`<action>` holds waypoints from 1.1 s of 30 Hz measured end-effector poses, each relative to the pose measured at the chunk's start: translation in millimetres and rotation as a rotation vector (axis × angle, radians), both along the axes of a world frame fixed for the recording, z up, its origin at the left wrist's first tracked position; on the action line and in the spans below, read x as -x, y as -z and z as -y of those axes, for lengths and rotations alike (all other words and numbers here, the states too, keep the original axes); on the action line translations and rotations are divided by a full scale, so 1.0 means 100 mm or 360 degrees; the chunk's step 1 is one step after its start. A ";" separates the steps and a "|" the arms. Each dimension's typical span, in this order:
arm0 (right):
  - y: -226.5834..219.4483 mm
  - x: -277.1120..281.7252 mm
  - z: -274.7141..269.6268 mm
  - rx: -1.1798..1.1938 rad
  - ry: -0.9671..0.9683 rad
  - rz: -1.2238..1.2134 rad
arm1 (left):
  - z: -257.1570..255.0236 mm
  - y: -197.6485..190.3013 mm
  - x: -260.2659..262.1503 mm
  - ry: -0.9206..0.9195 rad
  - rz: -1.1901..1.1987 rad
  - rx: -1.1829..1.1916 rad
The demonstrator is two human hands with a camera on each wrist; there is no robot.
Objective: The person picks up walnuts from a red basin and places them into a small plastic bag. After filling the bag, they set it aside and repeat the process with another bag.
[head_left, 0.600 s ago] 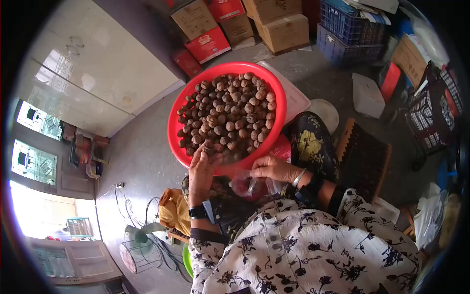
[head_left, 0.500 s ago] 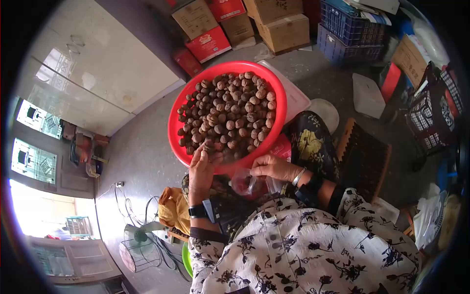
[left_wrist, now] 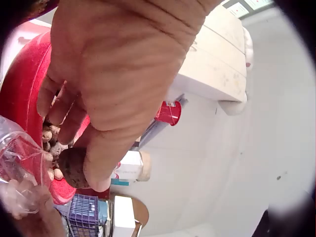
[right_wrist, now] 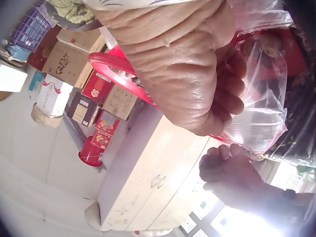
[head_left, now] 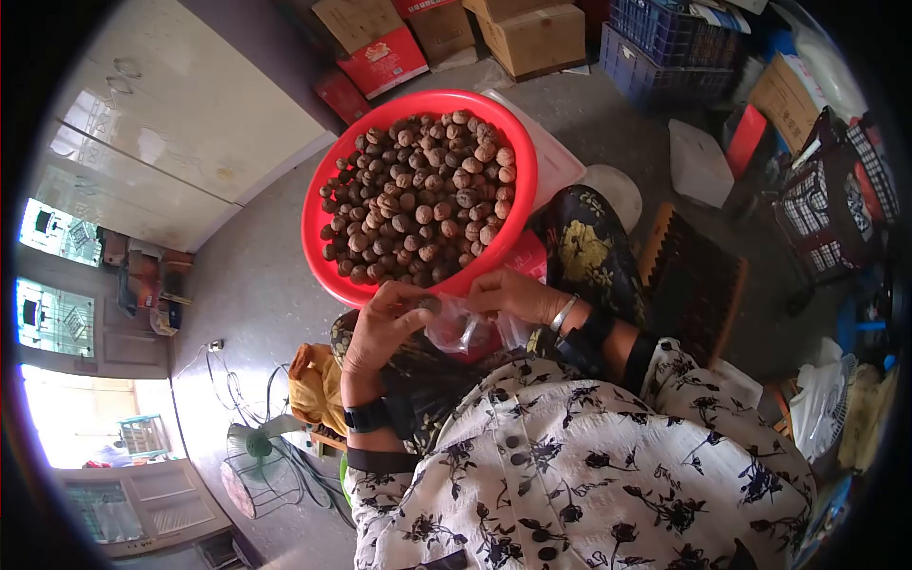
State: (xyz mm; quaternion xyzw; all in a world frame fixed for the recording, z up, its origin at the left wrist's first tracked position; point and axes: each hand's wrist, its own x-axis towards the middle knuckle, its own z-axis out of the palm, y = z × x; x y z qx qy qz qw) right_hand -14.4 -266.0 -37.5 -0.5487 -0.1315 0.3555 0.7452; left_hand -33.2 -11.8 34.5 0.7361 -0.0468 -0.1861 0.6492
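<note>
A wide red basin (head_left: 528,190) full of brown walnuts (head_left: 418,204) stands before the person. Just outside its near rim, the left hand (head_left: 373,334) pinches a dark walnut (left_wrist: 73,167) between thumb and fingers. That walnut is close beside the mouth of a clear plastic bag (head_left: 448,330), whose edge the right hand (head_left: 524,296) grips with curled fingers. In the right wrist view, the bag hangs below the right hand, and a brown walnut (right_wrist: 270,45) shows through the plastic. Part of the bag's opening is hidden by the fingers.
A white tray (head_left: 560,169) and a round white lid (head_left: 613,195) lie right of the basin. Cardboard boxes (head_left: 534,40) and blue crates (head_left: 655,71) stand behind. A wooden slatted seat (head_left: 692,285) is at right; a green fan (head_left: 255,445) and cables are at left.
The left hand has come out of the basin with a walnut and moved right to the bag. The right hand keeps its grip on the bag. The head view has shifted slightly.
</note>
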 end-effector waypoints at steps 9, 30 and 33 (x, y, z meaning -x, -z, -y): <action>0.11 -0.01 -0.01 -0.0097 -0.0013 -0.0083 | 0.23 -0.02 0.08 0.0360 0.0698 -0.0882; 0.01 0.00 0.02 -0.0046 0.0005 0.0082 | -0.37 0.28 -0.42 -0.0492 0.0808 -0.1621; 0.02 0.00 0.02 -0.0041 -0.0012 0.0051 | -0.32 0.24 -0.52 -0.0436 0.0660 -0.1672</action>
